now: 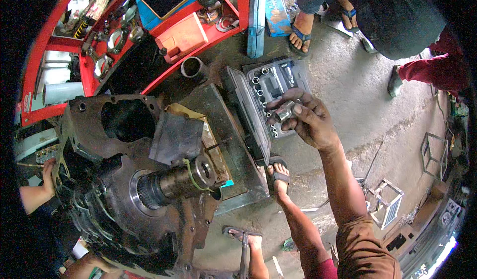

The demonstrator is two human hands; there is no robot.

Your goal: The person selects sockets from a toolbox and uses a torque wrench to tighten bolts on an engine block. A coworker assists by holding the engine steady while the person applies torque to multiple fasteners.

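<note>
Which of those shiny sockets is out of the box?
The socket pinched in the right hand, just above the open socket case. The other sockets still sit in their slots inside it.

- A shiny metal socket [284, 113], short and cylindrical, is gripped between the fingertips of the right hand [310, 122] and held lying sideways just above the socket set case [278, 97].
- The grey case is laid open on the concrete floor, with more sockets seated in its moulded slots.
</note>
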